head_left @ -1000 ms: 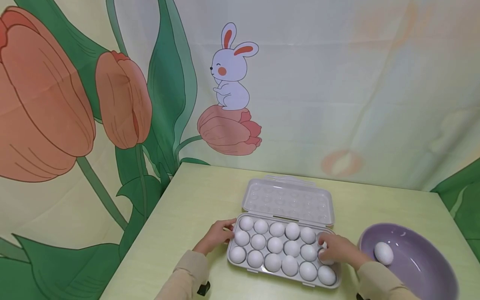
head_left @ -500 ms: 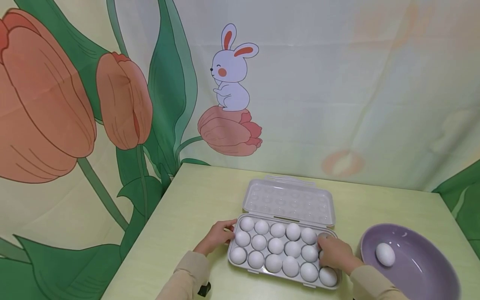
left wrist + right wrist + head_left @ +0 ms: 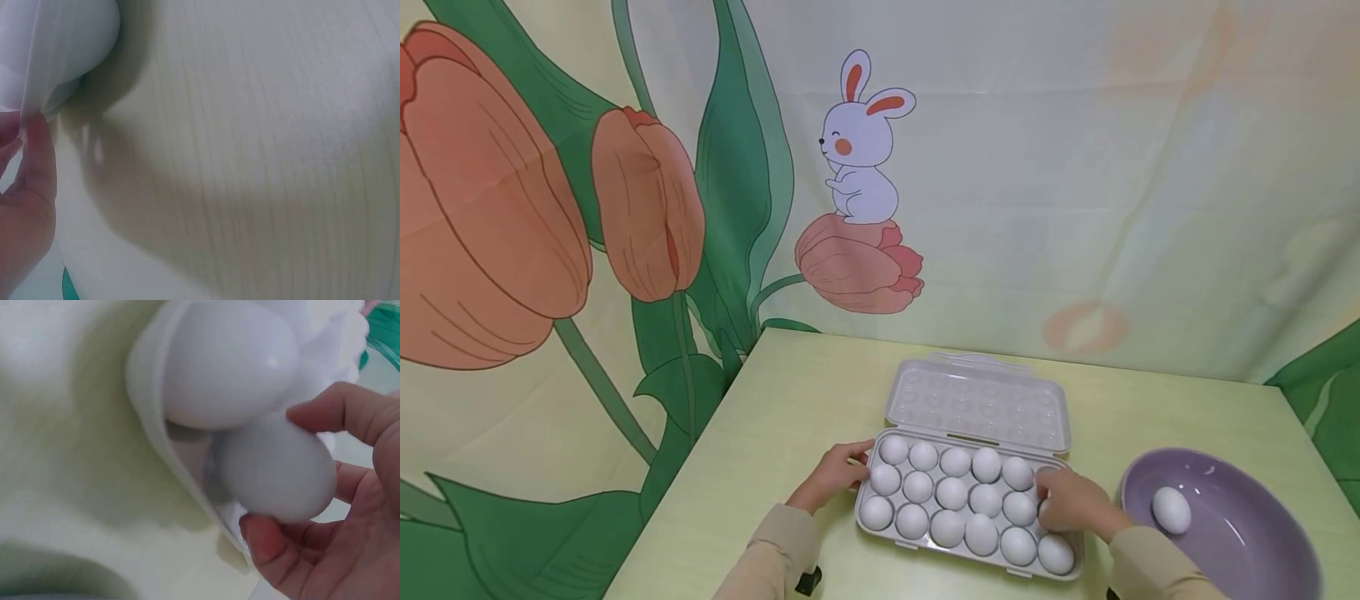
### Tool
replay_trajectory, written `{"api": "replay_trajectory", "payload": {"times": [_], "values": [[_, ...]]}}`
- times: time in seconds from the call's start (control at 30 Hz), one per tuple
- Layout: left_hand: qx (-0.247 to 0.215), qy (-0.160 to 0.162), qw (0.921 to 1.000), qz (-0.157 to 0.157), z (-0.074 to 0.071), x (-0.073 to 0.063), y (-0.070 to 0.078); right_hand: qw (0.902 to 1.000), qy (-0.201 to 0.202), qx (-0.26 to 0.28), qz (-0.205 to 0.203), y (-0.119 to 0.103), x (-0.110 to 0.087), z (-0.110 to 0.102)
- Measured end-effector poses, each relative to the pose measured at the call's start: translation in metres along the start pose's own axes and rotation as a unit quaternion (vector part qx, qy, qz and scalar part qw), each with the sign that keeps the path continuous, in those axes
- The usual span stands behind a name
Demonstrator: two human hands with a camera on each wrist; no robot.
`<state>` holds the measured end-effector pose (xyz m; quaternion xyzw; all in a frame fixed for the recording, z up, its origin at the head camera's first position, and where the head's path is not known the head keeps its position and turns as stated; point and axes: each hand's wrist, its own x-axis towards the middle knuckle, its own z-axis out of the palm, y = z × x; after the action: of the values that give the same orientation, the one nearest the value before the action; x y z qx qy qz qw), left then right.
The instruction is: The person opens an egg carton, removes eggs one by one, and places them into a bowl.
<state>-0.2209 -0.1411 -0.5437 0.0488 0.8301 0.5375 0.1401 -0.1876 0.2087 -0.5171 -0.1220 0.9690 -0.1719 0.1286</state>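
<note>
At a pale yellow-green bench [image 3: 790, 400], a person's right hand [image 3: 1075, 504] curls its fingers [image 3: 347, 412] and thumb around a white egg [image 3: 278, 469] at the right end of an open, clear plastic egg carton [image 3: 977, 400], beside the other eggs. The left hand [image 3: 835, 473] pinches the carton's left edge. A second white egg [image 3: 1171, 509] lies in a purple oval bowl [image 3: 1247, 533] just right of the carton.

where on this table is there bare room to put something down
Bare table lies left of the egg tray and behind its open lid, up to the backdrop. Crowded: between tray and purple bowl, where the right hand grips an egg; the left hand holds the tray's left edge.
</note>
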Motion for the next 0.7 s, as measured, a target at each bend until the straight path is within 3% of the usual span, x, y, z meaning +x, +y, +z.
{"api": "replay_trajectory", "payload": {"times": [0.1, 0.2, 0.27, 0.47, 0.7], "values": [[-0.003, 0.001, 1.0, -0.003, 0.0, -0.001, 0.003, 0.999, 0.004, 0.032, -0.03, 0.002, -0.002, -0.009], [-0.006, 0.002, 0.9999, -0.008, 0.002, 0.005, -0.006, 0.9963, -0.002, 0.073, -0.046, 0.005, -0.002, -0.017], [-0.009, 0.003, 0.9999, -0.009, 0.002, 0.009, -0.013, 0.994, -0.012, 0.103, -0.036, 0.006, -0.002, -0.022], [-0.009, 0.002, 0.9999, -0.012, 0.003, 0.011, -0.015, 0.9788, -0.038, 0.201, -0.009, 0.006, -0.007, -0.043], [-0.006, 0.002, 0.9999, -0.014, 0.003, 0.011, -0.015, 0.9656, -0.041, 0.257, -0.006, 0.018, -0.015, -0.071]]}}
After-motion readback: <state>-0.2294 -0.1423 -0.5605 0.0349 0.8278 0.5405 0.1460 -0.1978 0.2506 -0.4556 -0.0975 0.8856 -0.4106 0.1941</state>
